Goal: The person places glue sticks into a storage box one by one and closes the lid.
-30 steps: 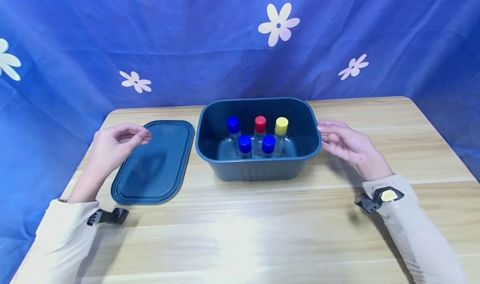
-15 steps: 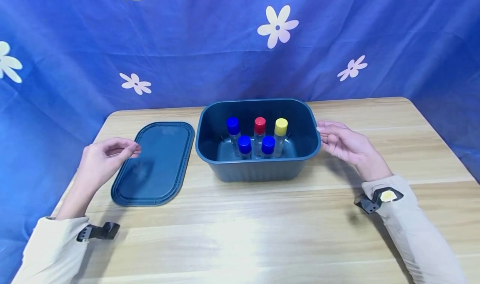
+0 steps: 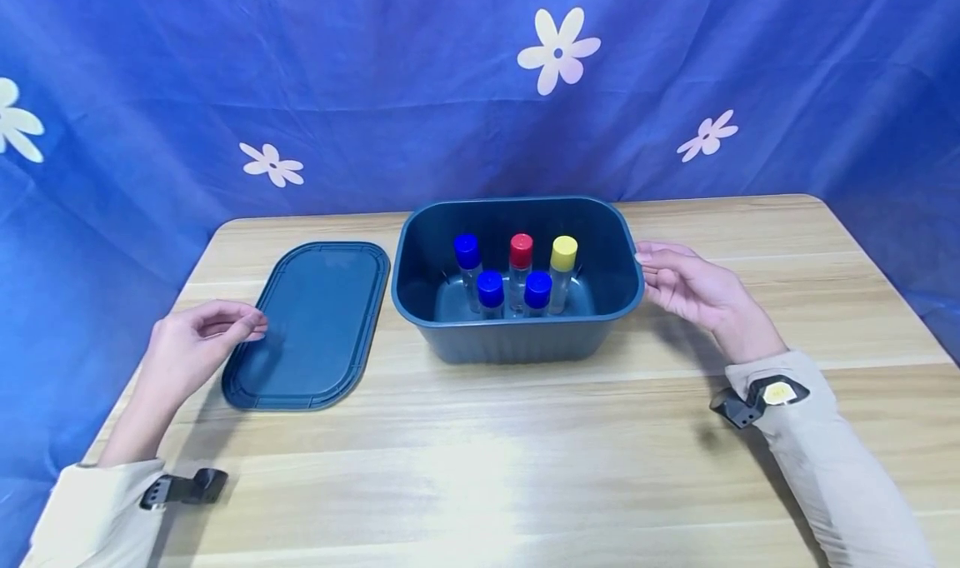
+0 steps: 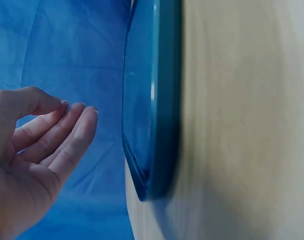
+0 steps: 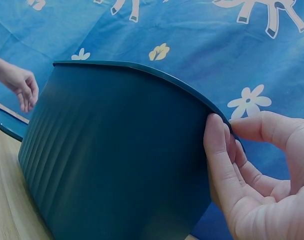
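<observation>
A dark blue plastic storage box (image 3: pixel 517 343) stands upright on the table in the head view. Inside it several clear bottles stand with coloured caps: a red cap (image 3: pixel 521 250), a yellow cap (image 3: pixel 564 253) and blue caps (image 3: pixel 491 288). My right hand (image 3: pixel 693 293) pinches the box's right rim; in the right wrist view the thumb and fingers meet at that edge. The flat blue lid (image 3: pixel 318 326) lies to the left of the box. Over its left edge hovers my left hand (image 3: pixel 197 343), fingers loosely bent with nothing between them; the left wrist view shows it apart from the lid (image 4: pixel 164 100).
The wooden table (image 3: pixel 465 460) extends in front of the box and to its right. Behind it hangs a blue curtain (image 3: pixel 420 85) with white flowers. Each sleeve carries a strapped-on wrist camera, the left wrist camera (image 3: pixel 183 489) low over the table.
My left hand has drawn back from over the lid, toward the left and nearer to me. The right hand, the box, the bottles and the lid have stayed in place.
</observation>
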Demonstrator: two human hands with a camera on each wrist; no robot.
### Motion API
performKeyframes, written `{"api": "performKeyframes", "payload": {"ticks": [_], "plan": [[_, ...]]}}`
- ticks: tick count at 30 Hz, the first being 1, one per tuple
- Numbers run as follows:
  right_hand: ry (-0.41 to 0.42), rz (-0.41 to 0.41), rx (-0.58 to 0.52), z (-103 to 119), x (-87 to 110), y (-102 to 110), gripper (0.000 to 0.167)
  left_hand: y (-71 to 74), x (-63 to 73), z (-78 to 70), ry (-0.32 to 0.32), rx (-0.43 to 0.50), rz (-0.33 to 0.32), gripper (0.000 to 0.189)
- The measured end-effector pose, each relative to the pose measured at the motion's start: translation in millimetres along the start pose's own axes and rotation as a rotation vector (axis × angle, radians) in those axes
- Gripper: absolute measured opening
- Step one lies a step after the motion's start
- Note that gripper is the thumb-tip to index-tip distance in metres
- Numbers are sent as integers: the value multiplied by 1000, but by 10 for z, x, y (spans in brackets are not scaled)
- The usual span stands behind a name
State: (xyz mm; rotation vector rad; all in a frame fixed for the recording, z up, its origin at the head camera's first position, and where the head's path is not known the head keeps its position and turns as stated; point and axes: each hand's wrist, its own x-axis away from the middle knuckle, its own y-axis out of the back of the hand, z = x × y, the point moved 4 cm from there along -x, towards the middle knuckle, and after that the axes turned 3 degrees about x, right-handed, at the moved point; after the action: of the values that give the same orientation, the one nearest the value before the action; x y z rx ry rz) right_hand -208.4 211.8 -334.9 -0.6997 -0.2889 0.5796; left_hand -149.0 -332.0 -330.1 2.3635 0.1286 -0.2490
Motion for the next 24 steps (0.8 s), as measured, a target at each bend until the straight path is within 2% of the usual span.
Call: {"api": "performKeyframes", "payload": {"ticks": [6, 11, 15, 19, 24], "plan": [[0, -6, 3, 2, -2, 0, 20, 18, 49, 83, -1, -77, 4, 20], [1, -1, 2, -2, -6, -4, 20, 24, 98, 165, 5, -73, 10, 21], [1, 0, 4, -2, -9, -8, 20, 41, 127, 231, 40, -86, 20, 22], [2, -4, 4, -4, -9, -9, 20, 69, 150, 267, 90, -141, 30, 23], [4, -11, 6, 0, -3, -3, 19, 83, 178, 291, 112, -217, 33, 21]]}}
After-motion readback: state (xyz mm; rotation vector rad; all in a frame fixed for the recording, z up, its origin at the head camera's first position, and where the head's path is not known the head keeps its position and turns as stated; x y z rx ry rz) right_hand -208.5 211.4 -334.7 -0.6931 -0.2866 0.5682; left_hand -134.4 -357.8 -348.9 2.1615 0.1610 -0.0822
